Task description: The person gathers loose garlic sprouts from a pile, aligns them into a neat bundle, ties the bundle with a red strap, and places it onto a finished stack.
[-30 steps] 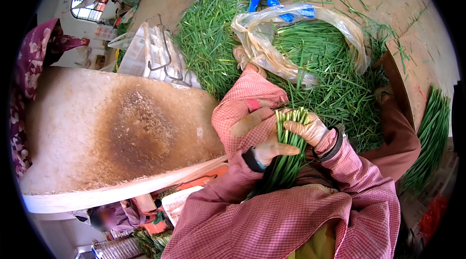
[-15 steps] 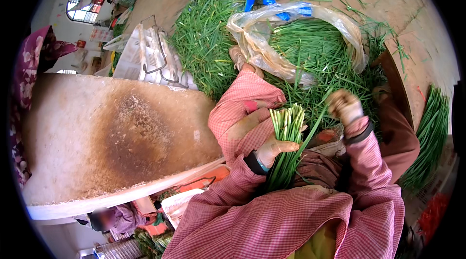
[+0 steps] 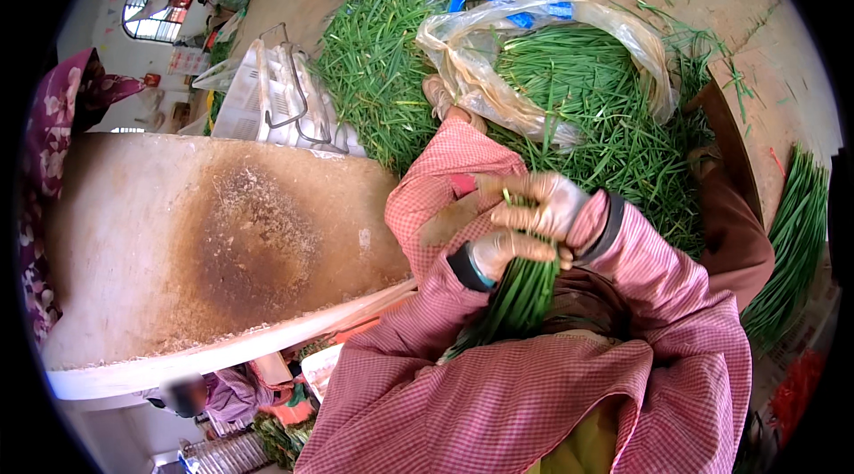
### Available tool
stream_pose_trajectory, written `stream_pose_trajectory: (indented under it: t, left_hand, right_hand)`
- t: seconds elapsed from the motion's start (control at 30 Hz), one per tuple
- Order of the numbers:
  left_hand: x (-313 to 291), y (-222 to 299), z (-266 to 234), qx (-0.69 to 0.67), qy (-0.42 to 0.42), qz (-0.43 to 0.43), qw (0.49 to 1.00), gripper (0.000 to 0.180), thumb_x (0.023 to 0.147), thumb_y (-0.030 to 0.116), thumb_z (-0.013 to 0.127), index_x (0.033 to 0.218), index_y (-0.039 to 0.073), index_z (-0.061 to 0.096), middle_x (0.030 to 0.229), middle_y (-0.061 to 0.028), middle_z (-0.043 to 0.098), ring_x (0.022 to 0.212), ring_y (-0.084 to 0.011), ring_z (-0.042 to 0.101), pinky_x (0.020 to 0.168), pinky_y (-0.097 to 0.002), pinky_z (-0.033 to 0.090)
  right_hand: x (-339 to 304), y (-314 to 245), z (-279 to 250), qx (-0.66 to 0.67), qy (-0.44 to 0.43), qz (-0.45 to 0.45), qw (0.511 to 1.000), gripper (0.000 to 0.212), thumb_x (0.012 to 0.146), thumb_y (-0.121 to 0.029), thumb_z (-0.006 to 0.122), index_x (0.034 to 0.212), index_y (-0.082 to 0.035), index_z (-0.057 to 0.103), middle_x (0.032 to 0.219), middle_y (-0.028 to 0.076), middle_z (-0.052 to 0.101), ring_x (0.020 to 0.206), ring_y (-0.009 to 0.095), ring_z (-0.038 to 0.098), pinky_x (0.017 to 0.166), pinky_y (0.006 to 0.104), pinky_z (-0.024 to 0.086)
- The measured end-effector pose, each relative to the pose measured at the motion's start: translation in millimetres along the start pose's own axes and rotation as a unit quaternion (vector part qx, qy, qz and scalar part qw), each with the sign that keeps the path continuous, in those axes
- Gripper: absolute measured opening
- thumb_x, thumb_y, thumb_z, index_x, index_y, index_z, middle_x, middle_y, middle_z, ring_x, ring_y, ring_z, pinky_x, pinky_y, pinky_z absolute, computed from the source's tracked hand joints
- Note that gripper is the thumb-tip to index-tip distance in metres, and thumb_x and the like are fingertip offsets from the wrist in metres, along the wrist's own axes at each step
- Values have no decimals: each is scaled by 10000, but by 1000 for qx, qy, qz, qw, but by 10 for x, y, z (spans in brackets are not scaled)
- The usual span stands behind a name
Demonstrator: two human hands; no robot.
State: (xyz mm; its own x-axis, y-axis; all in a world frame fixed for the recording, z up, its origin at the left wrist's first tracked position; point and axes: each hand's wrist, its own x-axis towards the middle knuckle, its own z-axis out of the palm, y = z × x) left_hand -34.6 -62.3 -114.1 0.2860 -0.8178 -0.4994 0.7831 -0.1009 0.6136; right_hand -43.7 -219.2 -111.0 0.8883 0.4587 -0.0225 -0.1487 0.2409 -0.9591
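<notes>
Just to the near side of the plastic bag (image 3: 445,38): a bundle of long green stems (image 3: 522,292), leaf ends trailing away from the bag. Left hand (image 3: 505,253) wrapped round it, thumb across the front. Right hand (image 3: 559,203) at the end toward the bag, fingers bent and reaching over the stem ends; blurred, so I cannot tell whether it grips them or only presses.

Change over the last half second: right hand was off the bundle, nearer the bag's right side, a long loose blade slanting close by. Now it is back against the bundle, and the pale ends, plain to see then, are mostly covered. Left hand's hold much the same. Judgement: the blade was probably added or cleared away, with both hands now tidying one bundle.

Around the bag: greens (image 3: 569,65) inside it, a loose heap (image 3: 378,74) on its left, a stained table (image 3: 133,234) farther left and nearer, a separate sheaf (image 3: 792,247) to its right, also nearer.
</notes>
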Motion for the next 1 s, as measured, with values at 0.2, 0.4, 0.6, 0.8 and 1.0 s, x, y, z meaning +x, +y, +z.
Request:
stream_pose_trajectory:
  t: [0.2, 0.4, 0.6, 0.8, 1.0]
  left_hand:
    - [98, 1087, -102, -110, 139, 231, 957, 362, 749, 31, 608, 1098, 24, 512, 896, -86, 607, 791, -210, 591, 730, -326, 505]
    - [-304, 1648, -559, -51, 155, 447, 880, 337, 780, -11, 571, 1100, 69, 504, 912, -67, 579, 874, -217, 561, 775, -359, 493]
    - [-326, 1242, -261, -49, 250, 417, 872, 326, 769, 9, 582, 1073, 98, 506, 903, -44, 585, 882, -187, 565, 737, -361, 510]
    - [-2, 641, 104, -313, -46, 375, 872, 387, 866, 300, 509, 1167, 56, 504, 1143, -125, 558, 1054, -277, 526, 920, -427, 420]
    - [-445, 689, 12, -232, -18, 486, 843, 626, 882, 434, 429, 1361, 64, 270, 1345, -163, 366, 1244, -306, 339, 997, -482, 314]
  right_hand:
    - [214, 83, -135, -102, 97, -117, 983, 755, 710, -297, 739, 1296, -26, 348, 1190, 125, 518, 1064, 207, 491, 924, 337, 395]
    - [-898, 1089, -747, -518, -127, 309, 787, 584, 807, -305, 610, 1296, -68, 396, 1183, 169, 526, 1037, 256, 542, 913, 351, 421]
    - [-467, -71, -510, -407, 381, -203, 805, 883, 626, -262, 771, 1313, 37, 303, 1301, 221, 396, 1196, 313, 399, 992, 385, 329]
    - [71, 519, 236, -174, 286, -128, 934, 864, 618, -178, 738, 1336, -46, 276, 1127, 170, 543, 1003, 275, 560, 827, 300, 461]
    - [-202, 742, 404, -47, 302, -33, 952, 446, 687, -124, 666, 1076, -33, 468, 916, 85, 637, 834, 213, 613, 724, 280, 480]
